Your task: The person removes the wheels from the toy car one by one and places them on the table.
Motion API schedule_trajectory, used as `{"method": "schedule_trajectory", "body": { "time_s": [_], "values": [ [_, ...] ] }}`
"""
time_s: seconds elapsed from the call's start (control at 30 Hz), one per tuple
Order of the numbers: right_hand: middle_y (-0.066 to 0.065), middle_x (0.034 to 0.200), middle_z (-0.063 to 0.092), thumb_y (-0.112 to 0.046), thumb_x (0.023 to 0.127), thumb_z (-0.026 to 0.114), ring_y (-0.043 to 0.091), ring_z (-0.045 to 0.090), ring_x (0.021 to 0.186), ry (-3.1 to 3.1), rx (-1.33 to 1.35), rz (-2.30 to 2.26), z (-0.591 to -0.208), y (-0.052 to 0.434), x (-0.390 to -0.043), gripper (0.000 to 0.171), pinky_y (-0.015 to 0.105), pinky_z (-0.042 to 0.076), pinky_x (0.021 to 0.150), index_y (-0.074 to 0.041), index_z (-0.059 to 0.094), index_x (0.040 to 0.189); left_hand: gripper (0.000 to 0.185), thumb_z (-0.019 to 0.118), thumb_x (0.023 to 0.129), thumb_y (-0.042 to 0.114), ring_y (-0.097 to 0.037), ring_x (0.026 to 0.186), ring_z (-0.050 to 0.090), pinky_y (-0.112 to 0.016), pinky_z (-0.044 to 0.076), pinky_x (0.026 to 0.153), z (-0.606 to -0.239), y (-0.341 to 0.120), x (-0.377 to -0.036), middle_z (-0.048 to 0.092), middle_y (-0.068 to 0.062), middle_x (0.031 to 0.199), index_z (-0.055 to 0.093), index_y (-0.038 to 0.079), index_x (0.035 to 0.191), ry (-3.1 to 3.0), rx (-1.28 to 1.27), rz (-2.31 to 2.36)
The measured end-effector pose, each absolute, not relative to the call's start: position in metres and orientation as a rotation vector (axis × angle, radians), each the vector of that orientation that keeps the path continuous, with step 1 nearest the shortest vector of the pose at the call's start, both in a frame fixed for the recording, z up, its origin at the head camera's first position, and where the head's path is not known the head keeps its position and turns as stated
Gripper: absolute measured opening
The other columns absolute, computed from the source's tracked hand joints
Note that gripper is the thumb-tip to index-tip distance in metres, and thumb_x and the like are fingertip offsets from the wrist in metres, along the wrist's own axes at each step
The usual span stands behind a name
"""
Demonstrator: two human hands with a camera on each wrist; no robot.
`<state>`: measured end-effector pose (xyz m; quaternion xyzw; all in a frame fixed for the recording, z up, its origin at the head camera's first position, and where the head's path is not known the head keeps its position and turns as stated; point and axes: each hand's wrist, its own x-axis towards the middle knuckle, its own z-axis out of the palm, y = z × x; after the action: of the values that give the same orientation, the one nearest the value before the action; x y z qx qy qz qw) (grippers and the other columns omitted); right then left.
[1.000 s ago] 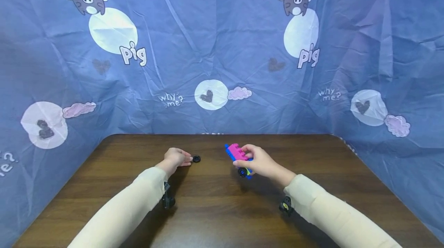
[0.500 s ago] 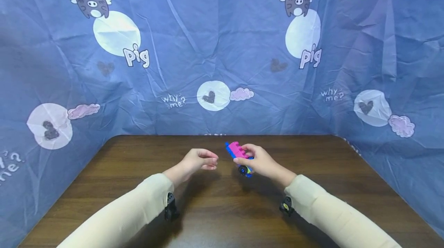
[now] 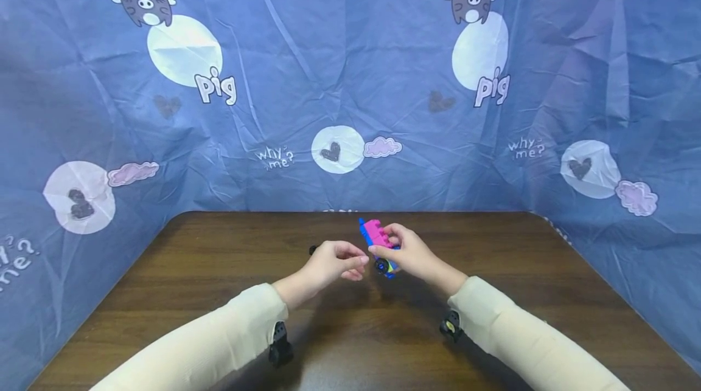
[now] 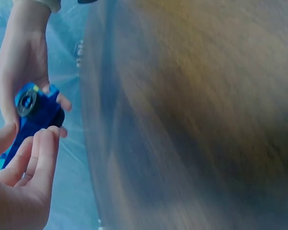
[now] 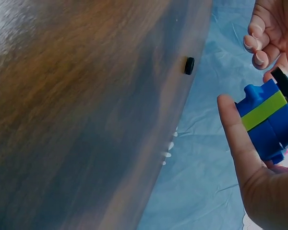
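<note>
one wheeled toy [image 3: 376, 235], in right hand [image 3: 414, 255], left hand [image 3: 326, 264] near

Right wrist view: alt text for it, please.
The right hand holds a blue toy with a lime stripe and a black wheel. The left hand shows above it in frame; a black wheel-like piece sits on the brown table, blue cloth beyond.

Head view shone bright, even; soft shadows darkened table [image 3: 191, 257]. Wrist views looked dimmer, bluer, softer; glare whitened right-wrist view's top-left!
</note>
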<state>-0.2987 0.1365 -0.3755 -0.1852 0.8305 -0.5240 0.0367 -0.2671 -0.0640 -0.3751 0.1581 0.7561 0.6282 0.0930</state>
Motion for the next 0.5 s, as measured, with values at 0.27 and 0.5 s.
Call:
{"method": "schedule_trajectory", "body": {
  "time_s": [0.27, 0.5],
  "values": [
    [0.019, 0.092, 0.068, -0.021, 0.09, 0.068, 0.013, 0.065, 0.067, 2.519, -0.539, -1.671, -0.371, 0.133, -0.296, 0.049, 0.035, 0.059, 0.055, 0.008, 0.045, 0.123, 0.025, 0.067, 0.091, 0.01, -0.03, 0.072, 0.072, -0.044, 0.06, 0.073, -0.376, -0.055, -0.263, 0.069, -0.029, 0.087, 0.064, -0.013, 0.099, 2.288, 0.533, 1.824],
    [0.017, 0.092, 0.068, -0.017, 0.089, 0.069, 0.012, 0.064, 0.071, 2.459, -0.511, -1.766, -0.372, 0.128, -0.293, 0.045, 0.029, 0.058, 0.058, 0.006, 0.045, 0.12, 0.021, 0.07, 0.09, 0.015, -0.026, 0.068, 0.071, -0.037, 0.061, 0.066, -0.377, -0.049, -0.261, 0.071, -0.02, 0.079, 0.064, -0.005, 0.089, 2.449, 0.641, 1.689]
  ]
}}
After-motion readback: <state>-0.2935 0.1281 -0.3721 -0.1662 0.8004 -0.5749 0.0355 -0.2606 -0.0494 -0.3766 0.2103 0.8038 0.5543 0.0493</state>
